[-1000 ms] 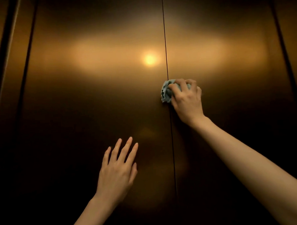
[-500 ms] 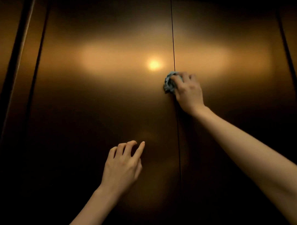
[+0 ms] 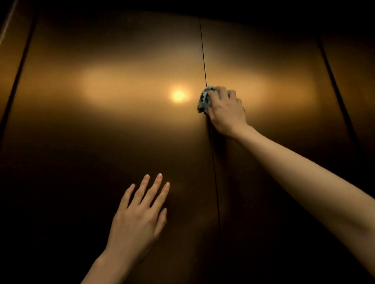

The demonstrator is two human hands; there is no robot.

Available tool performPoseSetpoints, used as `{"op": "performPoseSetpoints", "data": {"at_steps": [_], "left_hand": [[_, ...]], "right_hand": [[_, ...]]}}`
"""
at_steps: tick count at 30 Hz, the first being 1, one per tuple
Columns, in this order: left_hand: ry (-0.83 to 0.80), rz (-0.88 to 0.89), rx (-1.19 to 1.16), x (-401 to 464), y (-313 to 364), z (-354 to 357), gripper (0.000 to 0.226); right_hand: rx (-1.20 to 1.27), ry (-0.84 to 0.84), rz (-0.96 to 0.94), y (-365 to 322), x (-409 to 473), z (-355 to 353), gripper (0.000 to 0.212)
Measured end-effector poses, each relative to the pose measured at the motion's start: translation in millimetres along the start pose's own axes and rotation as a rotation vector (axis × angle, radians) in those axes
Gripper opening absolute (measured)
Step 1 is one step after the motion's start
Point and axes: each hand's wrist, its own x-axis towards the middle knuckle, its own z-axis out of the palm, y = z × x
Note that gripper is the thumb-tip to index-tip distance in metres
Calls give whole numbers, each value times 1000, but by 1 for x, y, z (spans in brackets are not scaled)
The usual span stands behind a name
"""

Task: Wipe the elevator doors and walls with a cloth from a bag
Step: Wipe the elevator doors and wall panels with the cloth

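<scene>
Two brushed bronze elevator doors fill the view, the left door [image 3: 109,123] and the right door [image 3: 275,79], meeting at a thin dark centre seam [image 3: 203,56]. My right hand [image 3: 227,110] grips a crumpled blue-grey cloth [image 3: 204,101] and presses it against the doors right at the seam. Lower down, my left hand [image 3: 140,218] lies with straight, spread fingers against the left door and holds nothing. No bag is in view.
A round lamp reflection [image 3: 178,95] glows on the left door just left of the cloth. Dark door jambs run down the left side [image 3: 16,84] and the right side [image 3: 338,94], with wall panels beyond them. The lower part is very dark.
My right hand has slid the cloth upward along the seam. My left hand's fingers curled half a second ago and are straight again now.
</scene>
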Motion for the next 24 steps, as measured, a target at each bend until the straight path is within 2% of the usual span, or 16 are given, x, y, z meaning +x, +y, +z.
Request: {"op": "performPoseSetpoints", "data": {"at_steps": [6,12,15,20,24], "left_hand": [[24,-8,-36,0,3,4,53],[9,-6,-30,1,6,6,52],[-10,-10,-21,2,4,2,53],[-24,-1,3,1,2,1,54],[-26,6,27,3,-2,-2,55]], "right_hand": [[-29,9,88,-6,52,2,36],[34,109,79,-6,12,19,36],[24,113,96,-4,30,16,33],[15,63,126,-4,66,5,31],[13,22,79,-10,37,-2,32]]}}
